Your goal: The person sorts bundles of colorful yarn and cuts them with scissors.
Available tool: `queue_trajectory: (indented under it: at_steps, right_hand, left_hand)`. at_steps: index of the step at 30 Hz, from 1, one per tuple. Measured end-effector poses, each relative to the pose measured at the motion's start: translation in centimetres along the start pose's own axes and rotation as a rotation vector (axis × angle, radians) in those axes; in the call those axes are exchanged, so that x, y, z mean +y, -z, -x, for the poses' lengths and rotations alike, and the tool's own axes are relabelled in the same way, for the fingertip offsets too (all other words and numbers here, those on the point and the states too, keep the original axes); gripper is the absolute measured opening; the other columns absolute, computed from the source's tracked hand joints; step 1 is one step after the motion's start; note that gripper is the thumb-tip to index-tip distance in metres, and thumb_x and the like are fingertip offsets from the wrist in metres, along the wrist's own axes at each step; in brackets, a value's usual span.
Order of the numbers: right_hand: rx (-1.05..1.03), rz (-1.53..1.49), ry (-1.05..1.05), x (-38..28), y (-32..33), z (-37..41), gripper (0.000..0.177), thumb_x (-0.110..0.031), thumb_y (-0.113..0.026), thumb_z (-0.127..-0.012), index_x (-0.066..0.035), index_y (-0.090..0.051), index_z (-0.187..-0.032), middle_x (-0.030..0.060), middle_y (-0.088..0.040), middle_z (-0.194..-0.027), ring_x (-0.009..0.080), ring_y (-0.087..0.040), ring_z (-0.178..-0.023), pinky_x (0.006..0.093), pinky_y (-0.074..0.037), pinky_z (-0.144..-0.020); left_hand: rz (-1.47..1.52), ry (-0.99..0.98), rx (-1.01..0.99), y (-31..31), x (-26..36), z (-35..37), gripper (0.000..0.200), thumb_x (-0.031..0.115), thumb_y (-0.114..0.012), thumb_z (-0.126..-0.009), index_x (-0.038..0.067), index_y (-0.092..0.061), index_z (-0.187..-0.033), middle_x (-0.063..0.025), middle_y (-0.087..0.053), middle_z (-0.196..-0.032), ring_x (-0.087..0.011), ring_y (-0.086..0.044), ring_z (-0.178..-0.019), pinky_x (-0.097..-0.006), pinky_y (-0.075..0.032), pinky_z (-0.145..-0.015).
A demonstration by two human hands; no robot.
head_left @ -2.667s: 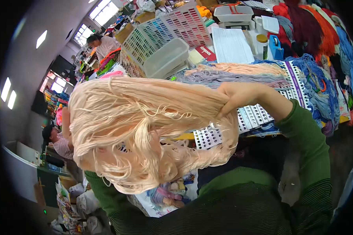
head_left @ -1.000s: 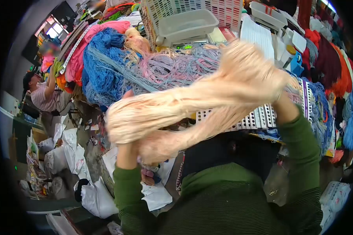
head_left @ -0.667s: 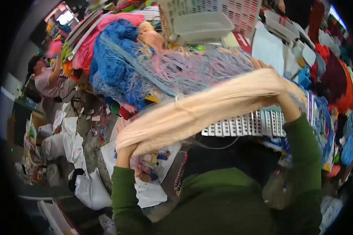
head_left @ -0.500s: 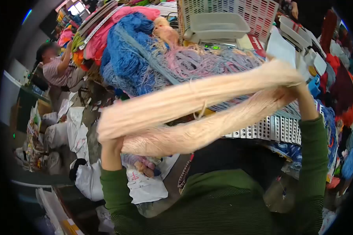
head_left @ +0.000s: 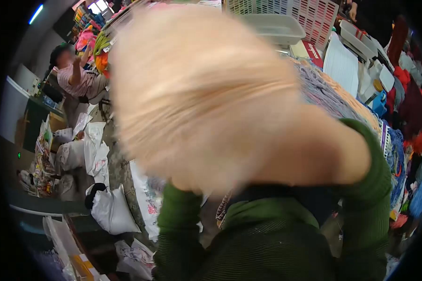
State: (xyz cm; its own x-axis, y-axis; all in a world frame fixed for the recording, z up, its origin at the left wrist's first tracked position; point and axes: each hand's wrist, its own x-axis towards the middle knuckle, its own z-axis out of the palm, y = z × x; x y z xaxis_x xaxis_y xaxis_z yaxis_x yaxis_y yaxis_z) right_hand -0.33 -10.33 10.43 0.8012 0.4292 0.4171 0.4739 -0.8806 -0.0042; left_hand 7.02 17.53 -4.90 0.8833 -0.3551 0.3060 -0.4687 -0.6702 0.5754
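Note:
A thick skein of pale peach yarn (head_left: 197, 79) is held up close to the camera, smeared by motion, and fills the middle of the view. My left hand (head_left: 183, 183) goes into its lower left side; only the wrist area shows and the yarn hides the fingers. My right hand (head_left: 309, 145) is on the lower right side of the skein, badly blurred, with its fingers not distinct. Both hands carry the skein between them, above the table.
Grey-mauve yarn (head_left: 321, 86) lies on the table behind the skein. Beyond it are a clear plastic tub (head_left: 279, 30), a slotted rack (head_left: 314, 18) and white sheets (head_left: 340, 61). A person (head_left: 72, 72) sits at the far left. White sacks (head_left: 110, 210) lie on the floor.
The skein was stretched wide as an open loop between my hands. Now my hands are closer together and the yarn is bunched and nearer the camera, covering the blue yarn behind.

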Motion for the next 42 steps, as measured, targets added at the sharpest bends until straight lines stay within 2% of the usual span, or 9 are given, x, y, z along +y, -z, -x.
queue_trajectory:
  at_steps: [11, 18, 21, 26, 34, 35, 39, 40, 42]
  right_hand:
    - [-0.26, 0.142, -0.626, 13.7, -1.4, 8.0, 0.047, -0.023, -0.047, -0.08, -0.003, -0.032, -0.12, 0.0133, -0.043, -0.115, 0.0156, -0.041, -0.106, 0.0289, -0.03, -0.091]
    - [-0.168, -0.04, -0.623, 11.6, -3.3, 6.3, 0.048, -0.021, -0.048, -0.079, -0.002, -0.033, -0.12, 0.0144, -0.044, -0.114, 0.0148, -0.042, -0.104, 0.0274, -0.031, -0.089]
    - [-0.125, -0.119, -0.586, 9.9, -4.6, 5.5, 0.048, -0.021, -0.049, -0.079, -0.002, -0.033, -0.12, 0.0149, -0.044, -0.113, 0.0145, -0.043, -0.104, 0.0268, -0.032, -0.089]
    - [-0.04, -0.269, -0.546, 4.9, -7.7, 5.6, 0.048, -0.02, -0.051, -0.079, -0.002, -0.033, -0.12, 0.0157, -0.045, -0.112, 0.014, -0.044, -0.102, 0.0257, -0.033, -0.088]
    - [0.253, -0.78, -0.717, 0.3, -12.2, 4.7, 0.054, -0.021, -0.052, -0.076, -0.01, -0.029, -0.124, 0.0093, -0.044, -0.116, 0.0211, -0.043, -0.105, 0.0273, -0.033, -0.088]
    - [0.116, -1.344, -1.016, 0.7, -13.8, 6.3, 0.052, -0.02, -0.055, -0.075, -0.009, -0.034, -0.121, 0.0089, -0.043, -0.117, 0.0222, -0.041, -0.106, 0.028, -0.032, -0.089]
    - [-0.242, -0.857, -0.207, -5.5, -10.7, 7.2, 0.035, -0.022, -0.057, -0.073, -0.007, -0.051, -0.104, 0.0087, -0.053, -0.105, 0.0222, -0.048, -0.098, 0.0318, -0.035, -0.086]
    - [-0.862, -0.886, 0.059, -5.5, -7.4, 5.1, 0.024, -0.023, -0.055, -0.074, -0.004, -0.057, -0.09, 0.0116, -0.058, -0.084, 0.0248, -0.054, -0.082, 0.0328, -0.04, -0.076]
    - [-0.628, -1.044, -0.162, -6.7, -4.6, 4.7, 0.018, -0.019, -0.052, -0.076, -0.002, -0.057, -0.08, 0.0122, -0.056, -0.069, 0.023, -0.055, -0.065, 0.0312, -0.042, -0.063]
  left_hand:
    - [-0.451, 0.092, 0.024, -1.2, -10.9, 3.2, 0.055, 0.028, -0.046, -0.075, 0.002, -0.03, -0.121, -0.0182, -0.022, -0.129, -0.0303, -0.023, -0.119, -0.0393, -0.021, -0.095]
    - [1.269, 0.243, 0.042, 14.4, 3.3, 1.6, 0.044, 0.023, -0.033, -0.084, 0.002, -0.029, -0.123, -0.0142, -0.029, -0.128, -0.0231, -0.027, -0.119, -0.0319, -0.023, -0.097]
    - [0.233, -0.026, 0.059, 9.0, -3.1, 6.7, 0.048, 0.03, -0.037, -0.084, -0.001, -0.032, -0.12, -0.0133, -0.033, -0.125, -0.0221, -0.031, -0.116, -0.0326, -0.026, -0.096]
    - [1.795, -0.177, 0.143, 11.0, 0.5, 4.4, 0.076, 0.048, -0.049, -0.073, 0.002, -0.02, -0.126, -0.0136, -0.027, -0.128, -0.0266, -0.024, -0.118, -0.0403, -0.019, -0.098]
    - [2.404, -0.541, 0.353, 12.5, 5.2, -1.1, 0.04, 0.03, -0.051, -0.078, 0.009, -0.045, -0.112, -0.0047, -0.044, -0.114, -0.0161, -0.036, -0.106, -0.0336, -0.026, -0.092]
    - [2.482, -0.433, 0.266, 12.3, 6.7, -1.2, 0.026, 0.025, -0.053, -0.078, 0.012, -0.052, -0.1, -0.0006, -0.051, -0.102, -0.0107, -0.038, -0.099, -0.0314, -0.028, -0.088]
    - [2.8, -0.005, -0.049, 8.8, 8.0, 0.6, 0.03, 0.036, -0.05, -0.078, 0.015, -0.051, -0.098, 0.004, -0.053, -0.094, -0.0114, -0.042, -0.093, -0.0327, -0.032, -0.086]
    - [3.003, 0.122, -0.127, 8.1, 11.0, 1.0, 0.032, 0.037, -0.049, -0.078, 0.013, -0.05, -0.099, 0.0035, -0.053, -0.091, -0.0124, -0.043, -0.092, -0.0336, -0.033, -0.085]
    - [2.907, 0.461, -0.297, 6.4, 13.0, 2.3, 0.038, 0.039, -0.046, -0.079, 0.009, -0.048, -0.1, 0.0015, -0.052, -0.089, -0.0149, -0.046, -0.089, -0.0345, -0.036, -0.083]
